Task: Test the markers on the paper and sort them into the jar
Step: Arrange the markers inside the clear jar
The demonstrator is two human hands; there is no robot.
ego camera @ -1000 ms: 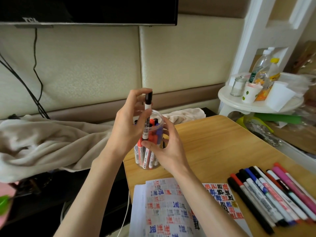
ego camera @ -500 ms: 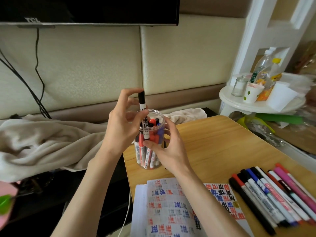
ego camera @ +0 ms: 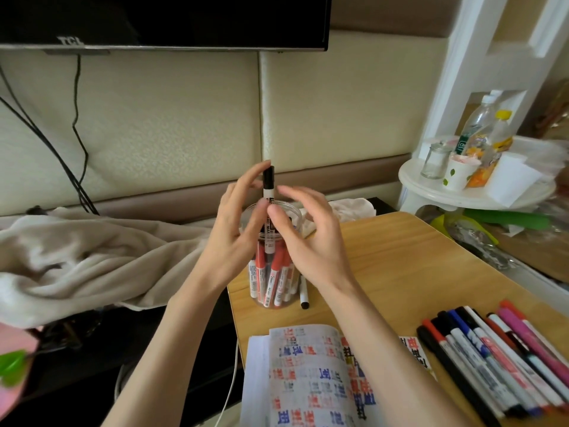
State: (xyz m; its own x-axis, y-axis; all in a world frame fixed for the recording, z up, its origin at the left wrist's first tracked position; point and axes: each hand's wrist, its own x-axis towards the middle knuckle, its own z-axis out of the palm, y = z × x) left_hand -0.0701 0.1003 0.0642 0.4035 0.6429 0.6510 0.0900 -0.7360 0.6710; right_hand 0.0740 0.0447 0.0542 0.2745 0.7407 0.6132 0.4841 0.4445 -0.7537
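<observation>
Pinching a black-capped marker [ego camera: 268, 183] upright, its lower end inside the clear jar [ego camera: 271, 291], the left hand [ego camera: 234, 235] faces the right hand [ego camera: 308, 241], whose loosely curved fingers hold nothing

I read "TCL" on the black flat television [ego camera: 163, 20]. The black-capped white marker [ego camera: 268, 180] shows "ARD MARK", partly covered.

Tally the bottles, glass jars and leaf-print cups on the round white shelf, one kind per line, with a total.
Bottles: 2
Glass jar: 1
Leaf-print cup: 1
Total: 4
</observation>
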